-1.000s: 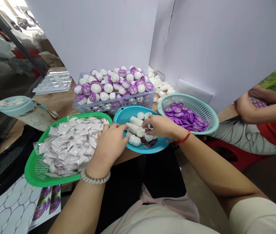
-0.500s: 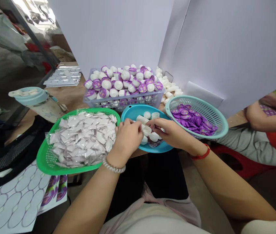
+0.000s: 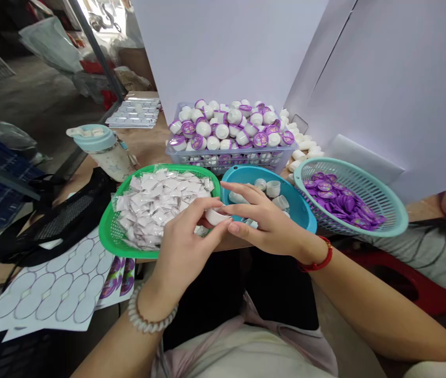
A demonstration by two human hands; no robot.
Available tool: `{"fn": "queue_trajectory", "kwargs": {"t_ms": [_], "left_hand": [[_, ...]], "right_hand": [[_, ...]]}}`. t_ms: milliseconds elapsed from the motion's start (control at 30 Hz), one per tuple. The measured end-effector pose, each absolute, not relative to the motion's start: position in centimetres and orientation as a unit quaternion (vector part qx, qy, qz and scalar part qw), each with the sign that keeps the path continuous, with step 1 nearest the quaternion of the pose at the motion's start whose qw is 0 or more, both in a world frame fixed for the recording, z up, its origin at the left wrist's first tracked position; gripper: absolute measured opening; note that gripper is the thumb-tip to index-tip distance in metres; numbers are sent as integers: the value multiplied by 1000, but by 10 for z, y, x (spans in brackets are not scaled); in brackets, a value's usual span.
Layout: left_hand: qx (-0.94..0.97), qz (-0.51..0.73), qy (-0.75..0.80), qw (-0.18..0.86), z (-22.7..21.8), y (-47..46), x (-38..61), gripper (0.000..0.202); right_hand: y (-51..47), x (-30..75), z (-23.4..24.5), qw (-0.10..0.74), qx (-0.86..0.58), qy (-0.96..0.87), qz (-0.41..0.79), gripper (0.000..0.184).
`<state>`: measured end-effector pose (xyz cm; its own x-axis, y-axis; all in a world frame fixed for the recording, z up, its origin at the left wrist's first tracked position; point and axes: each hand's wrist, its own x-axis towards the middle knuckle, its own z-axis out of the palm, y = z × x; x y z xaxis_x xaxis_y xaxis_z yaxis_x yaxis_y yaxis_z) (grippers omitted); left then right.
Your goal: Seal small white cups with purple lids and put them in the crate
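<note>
The left hand (image 3: 183,257) is closed in a fingertip pinch on a small white plastic cup (image 3: 215,216), holding it just above the sachets, right where the two hands meet. The right hand (image 3: 266,220) comes in from 3 o'clock with its fingers spread, the fingertips (image 3: 226,211) at the cup's other end. Whether they are gripping it or only resting there, I can't tell.

At 9 o'clock, a green plastic basket (image 3: 106,233) holds a heap of small white sachets (image 3: 163,210). At 1 o'clock, a blue plastic dish (image 3: 246,170) holds more white cups (image 3: 272,189), some upright and some tipped over. Farther off at 12 o'clock, a lavender plastic crate (image 3: 230,165) is packed with white capsules (image 3: 223,131) with purple lids, and at 2 o'clock a pale teal mesh basket (image 3: 372,181) holds loose purple foil discs (image 3: 339,197).

The risks are small but real. The cup is light and smooth, and only fingertips have it, so any slack in the pinch could drop it among the sachets, where white on white is hard to spot. The blue dish also sits near the front of the wooden tabletop (image 3: 144,139) — a careless wrist could knock it and scatter the cups
</note>
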<state>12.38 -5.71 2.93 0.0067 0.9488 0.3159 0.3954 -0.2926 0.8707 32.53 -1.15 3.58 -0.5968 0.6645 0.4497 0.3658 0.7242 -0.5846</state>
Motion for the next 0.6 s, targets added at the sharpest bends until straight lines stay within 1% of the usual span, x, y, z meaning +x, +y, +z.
{"fn": "queue_trajectory", "kwargs": {"t_ms": [33,100,133,167,200,233,300,333,367,400,500,533,600], "left_hand": [[649,474,528,274,29,-60,113,19],[634,488,546,248,28,-65,91,12],[622,497,559,231,27,-68,80,10],[614,499,574,211,27,-70,69,8],[609,496,590,189,26,-72,60,7],[605,487,606,170,25,-74,51,8],[600,472,627,153,22,-77,38,10],[597,474,627,163,21,-78,34,10],[589,483,619,189,19,-78,31,12],[575,497,607,231,17,-79,29,16],[506,529,570,373,13,-83,24,23],[484,531,565,405,12,-84,23,23],[465,527,564,434,11,-87,21,21]], "right_hand": [[-10,321,37,342,-296,-859,238,33],[-1,309,38,382,-312,-823,281,38],[6,299,38,392,-330,-807,294,37],[15,288,37,378,-353,-803,296,35],[24,275,35,336,-372,-818,283,33],[33,261,32,261,-379,-851,253,31],[47,229,24,76,-358,-914,172,28],[51,213,20,4,-344,-929,139,26],[54,200,16,-44,-334,-934,117,25],[55,188,12,-69,-331,-935,106,25],[54,171,4,-77,-338,-933,97,29],[52,172,3,-73,-339,-934,85,30],[50,182,3,-58,-329,-941,48,31]]}}
